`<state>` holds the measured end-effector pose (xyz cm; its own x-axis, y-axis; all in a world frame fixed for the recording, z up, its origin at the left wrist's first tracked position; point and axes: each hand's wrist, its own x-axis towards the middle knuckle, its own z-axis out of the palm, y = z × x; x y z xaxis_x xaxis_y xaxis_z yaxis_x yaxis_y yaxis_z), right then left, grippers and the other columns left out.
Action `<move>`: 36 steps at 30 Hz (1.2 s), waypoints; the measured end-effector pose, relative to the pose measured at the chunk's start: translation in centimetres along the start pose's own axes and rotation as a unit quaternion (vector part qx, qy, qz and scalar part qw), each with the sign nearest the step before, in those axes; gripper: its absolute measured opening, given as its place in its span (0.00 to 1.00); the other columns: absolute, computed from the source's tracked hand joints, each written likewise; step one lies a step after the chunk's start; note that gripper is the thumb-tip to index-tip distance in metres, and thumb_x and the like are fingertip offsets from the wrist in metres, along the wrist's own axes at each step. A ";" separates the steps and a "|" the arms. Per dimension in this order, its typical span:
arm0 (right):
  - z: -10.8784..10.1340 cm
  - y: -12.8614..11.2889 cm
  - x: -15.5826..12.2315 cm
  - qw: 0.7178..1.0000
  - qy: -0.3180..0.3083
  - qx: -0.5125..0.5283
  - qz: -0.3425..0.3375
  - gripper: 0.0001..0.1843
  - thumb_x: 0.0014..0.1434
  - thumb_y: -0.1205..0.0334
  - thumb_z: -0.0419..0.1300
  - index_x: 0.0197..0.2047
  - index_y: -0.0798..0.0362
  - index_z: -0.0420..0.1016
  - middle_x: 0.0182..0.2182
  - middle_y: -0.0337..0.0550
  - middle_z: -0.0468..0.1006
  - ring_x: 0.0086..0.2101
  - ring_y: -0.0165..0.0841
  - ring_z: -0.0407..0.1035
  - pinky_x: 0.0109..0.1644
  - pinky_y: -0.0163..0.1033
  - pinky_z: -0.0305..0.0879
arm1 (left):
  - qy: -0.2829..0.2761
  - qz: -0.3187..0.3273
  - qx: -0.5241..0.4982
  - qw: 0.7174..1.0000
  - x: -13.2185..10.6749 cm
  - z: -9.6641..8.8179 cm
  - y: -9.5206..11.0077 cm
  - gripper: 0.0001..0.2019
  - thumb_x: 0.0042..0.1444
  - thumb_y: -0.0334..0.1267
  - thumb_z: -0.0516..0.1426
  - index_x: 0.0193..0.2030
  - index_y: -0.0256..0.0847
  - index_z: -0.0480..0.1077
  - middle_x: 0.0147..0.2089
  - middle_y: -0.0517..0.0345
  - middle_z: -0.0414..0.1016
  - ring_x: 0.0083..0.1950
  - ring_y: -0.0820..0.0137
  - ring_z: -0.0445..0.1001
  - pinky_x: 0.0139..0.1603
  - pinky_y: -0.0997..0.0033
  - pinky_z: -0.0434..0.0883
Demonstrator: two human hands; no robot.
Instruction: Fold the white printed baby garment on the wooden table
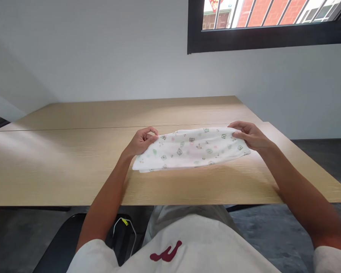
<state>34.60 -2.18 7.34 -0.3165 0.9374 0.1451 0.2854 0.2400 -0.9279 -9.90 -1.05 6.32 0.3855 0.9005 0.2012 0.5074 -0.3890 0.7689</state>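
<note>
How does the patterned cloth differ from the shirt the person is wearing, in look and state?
The cloth carries many small scattered motifs, while the shirt shows a large dark red shape. The cloth is held by its two ends, between the left hand and right hand, whereas the shirt is worn. The cloth is over the table; the shirt is on the near side of its front edge. Both are pale fabric.
</note>
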 end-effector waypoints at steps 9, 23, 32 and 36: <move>0.9 5.2 1.8 0.960 0.097 -0.262 -0.031 0.23 0.55 0.39 0.62 0.40 0.51 0.75 0.43 0.51 0.77 0.38 0.42 0.75 0.46 0.55 0.73 | -0.024 0.019 0.233 0.972 0.9 0.3 -4.0 0.16 0.59 0.49 0.55 0.49 0.43 0.71 0.51 0.52 0.75 0.49 0.61 0.73 0.48 0.64 0.69; 7.4 -1.7 -2.5 0.865 -0.474 -0.160 -0.045 0.19 0.60 0.48 0.62 0.50 0.50 0.78 0.36 0.46 0.81 0.32 0.35 0.76 0.34 0.38 0.72 | -0.183 0.020 0.282 0.942 0.6 7.2 0.0 0.36 0.62 0.67 0.45 0.70 0.48 0.58 0.74 0.50 0.53 0.75 0.50 0.46 0.73 0.40 0.41; 11.5 1.9 -1.7 0.912 -0.164 -0.293 -0.237 0.19 0.63 0.55 0.60 0.56 0.48 0.75 0.55 0.52 0.74 0.55 0.45 0.68 0.58 0.55 0.65 | -0.256 0.092 0.273 0.923 0.0 10.2 1.4 0.53 0.51 0.75 0.50 0.76 0.48 0.40 0.78 0.51 0.30 0.78 0.49 0.29 0.73 0.39 0.28; 11.3 3.9 -0.5 0.909 -0.139 -0.328 -0.214 0.27 0.62 0.48 0.62 0.62 0.47 0.71 0.62 0.51 0.70 0.62 0.51 0.62 0.63 0.62 0.58 | -0.262 0.106 0.253 0.925 0.5 10.1 1.0 0.51 0.53 0.73 0.52 0.76 0.48 0.44 0.78 0.51 0.34 0.78 0.50 0.33 0.73 0.39 0.30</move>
<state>25.68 -4.51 -0.25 -0.7164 0.6446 0.2670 0.5321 0.7523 -0.3885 -1.38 -2.96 1.07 0.7710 0.6273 -0.1095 0.6225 -0.7063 0.3372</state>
